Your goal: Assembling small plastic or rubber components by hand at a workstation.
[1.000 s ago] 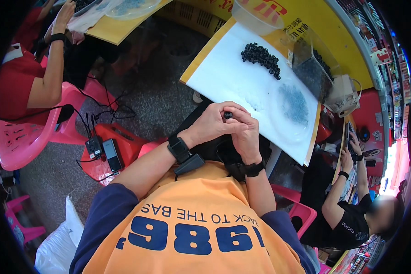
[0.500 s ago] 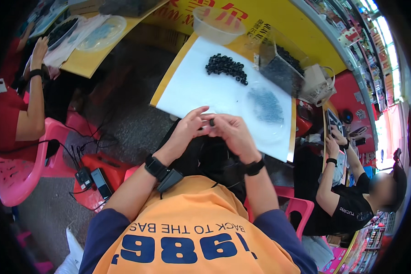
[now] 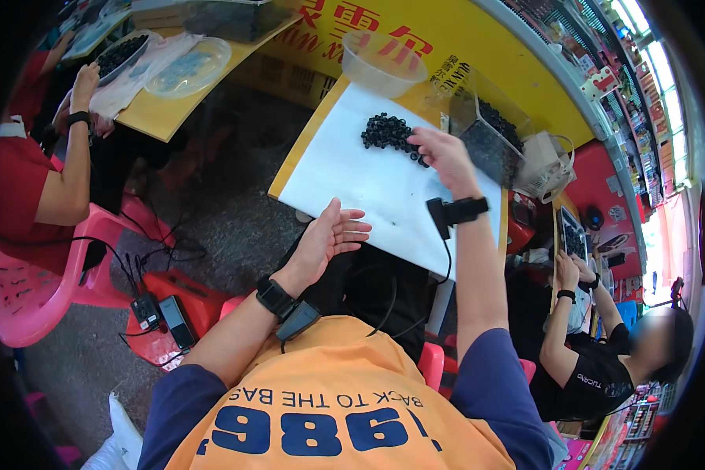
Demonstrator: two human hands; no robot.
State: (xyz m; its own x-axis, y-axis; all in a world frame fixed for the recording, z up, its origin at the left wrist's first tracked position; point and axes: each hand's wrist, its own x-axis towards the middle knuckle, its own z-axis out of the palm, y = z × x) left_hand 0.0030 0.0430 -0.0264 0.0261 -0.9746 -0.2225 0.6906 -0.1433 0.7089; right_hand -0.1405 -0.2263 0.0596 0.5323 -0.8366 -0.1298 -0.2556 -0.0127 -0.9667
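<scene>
Small black ring-like pieces lie heaped on a white sheet that covers a tabletop. My right hand reaches over the heap's right side, thumb and fingers drawn together at the pieces; whatever is between the fingertips is hidden. Near the sheet's front edge hovers my left hand, palm turned up, fingers stretched out and nothing in it. A patch of tiny bluish bits shows beside my right wrist, mostly covered by the hand and forearm.
Behind the heap stands a clear round tub. To its right are a clear bin with more black pieces and a pale bag. Co-workers sit left and right. A red stool with cables is at my left.
My hands were together in front of the sheet with a small black ring between the fingers. They have parted: the right has gone forward to the heap, the left has opened.
</scene>
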